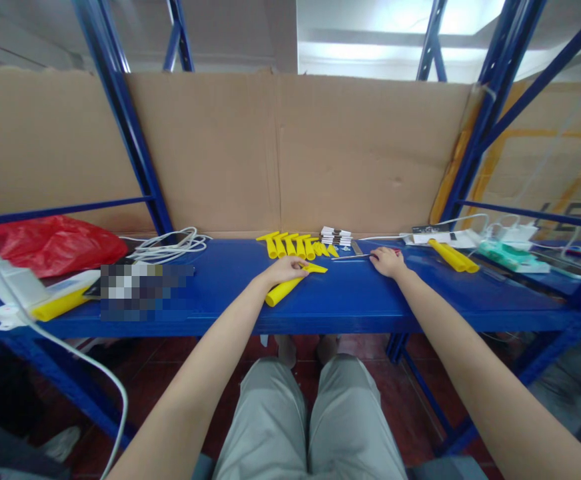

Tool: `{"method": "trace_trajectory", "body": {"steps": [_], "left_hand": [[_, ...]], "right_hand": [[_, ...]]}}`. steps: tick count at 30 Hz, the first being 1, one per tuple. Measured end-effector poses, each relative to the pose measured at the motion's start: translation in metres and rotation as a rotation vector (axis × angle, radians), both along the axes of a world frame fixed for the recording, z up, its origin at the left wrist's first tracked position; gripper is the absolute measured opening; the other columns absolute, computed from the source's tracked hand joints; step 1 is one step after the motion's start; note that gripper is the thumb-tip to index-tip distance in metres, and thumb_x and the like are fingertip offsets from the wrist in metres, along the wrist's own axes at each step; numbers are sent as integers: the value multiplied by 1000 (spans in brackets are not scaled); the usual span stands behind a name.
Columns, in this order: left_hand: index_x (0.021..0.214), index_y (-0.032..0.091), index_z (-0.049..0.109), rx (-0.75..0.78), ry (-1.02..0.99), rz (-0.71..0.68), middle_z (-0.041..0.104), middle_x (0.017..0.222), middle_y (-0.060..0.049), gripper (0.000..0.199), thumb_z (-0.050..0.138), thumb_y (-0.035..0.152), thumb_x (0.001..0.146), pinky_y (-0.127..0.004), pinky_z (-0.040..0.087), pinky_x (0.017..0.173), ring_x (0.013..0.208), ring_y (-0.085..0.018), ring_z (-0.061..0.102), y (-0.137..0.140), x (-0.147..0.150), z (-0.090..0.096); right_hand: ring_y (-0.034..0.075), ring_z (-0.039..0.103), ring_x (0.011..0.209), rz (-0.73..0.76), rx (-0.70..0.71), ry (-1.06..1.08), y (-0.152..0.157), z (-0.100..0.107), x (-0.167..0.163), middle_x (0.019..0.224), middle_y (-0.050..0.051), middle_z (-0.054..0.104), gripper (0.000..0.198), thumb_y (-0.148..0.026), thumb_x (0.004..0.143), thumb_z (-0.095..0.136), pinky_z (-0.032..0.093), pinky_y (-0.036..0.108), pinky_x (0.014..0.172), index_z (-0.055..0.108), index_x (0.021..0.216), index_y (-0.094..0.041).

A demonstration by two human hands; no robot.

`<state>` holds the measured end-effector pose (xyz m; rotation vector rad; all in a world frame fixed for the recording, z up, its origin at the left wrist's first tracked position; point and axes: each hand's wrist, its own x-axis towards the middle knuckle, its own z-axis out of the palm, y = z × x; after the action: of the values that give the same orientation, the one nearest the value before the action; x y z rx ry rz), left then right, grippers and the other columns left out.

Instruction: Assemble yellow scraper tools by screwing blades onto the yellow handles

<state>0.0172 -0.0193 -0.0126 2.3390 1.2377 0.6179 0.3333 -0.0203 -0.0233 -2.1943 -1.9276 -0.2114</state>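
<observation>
While the left hand [285, 269] holds it, yellow tool [283, 292] slanting, handle near-left

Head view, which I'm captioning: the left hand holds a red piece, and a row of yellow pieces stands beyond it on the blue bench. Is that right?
Not quite: the piece in the left hand is yellow, not red, as the head view shows. The row of yellow pieces beyond it on the blue bench is right.

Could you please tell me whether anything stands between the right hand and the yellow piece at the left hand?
Nothing visible blocks the way: only a thin metal rod reaches from the right hand partway toward the yellow piece in the left hand, low over the blue tabletop.
</observation>
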Motion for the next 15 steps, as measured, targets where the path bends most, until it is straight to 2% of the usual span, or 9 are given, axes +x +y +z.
{"method": "trace_trajectory", "body": {"steps": [7,15], "left_hand": [[112,13,68,8,11,8,69,95,-7,46,61,38,74,-28,43,73,84,-21,62,-5,0,4],[112,15,68,17,9,-5,68,90,-6,45,62,39,74,-26,42,69,80,-19,61,0,-1,0]], "right_hand": [[29,44,127,-74,9,-6,-8,2,5,134,15,53,42,-29,94,31,32,58,103,59,123,-18],[29,41,130,-34,47,17,-4,0,4,139,12,50,41,-27,93,32,23,63,106,59,124,-21]]}}
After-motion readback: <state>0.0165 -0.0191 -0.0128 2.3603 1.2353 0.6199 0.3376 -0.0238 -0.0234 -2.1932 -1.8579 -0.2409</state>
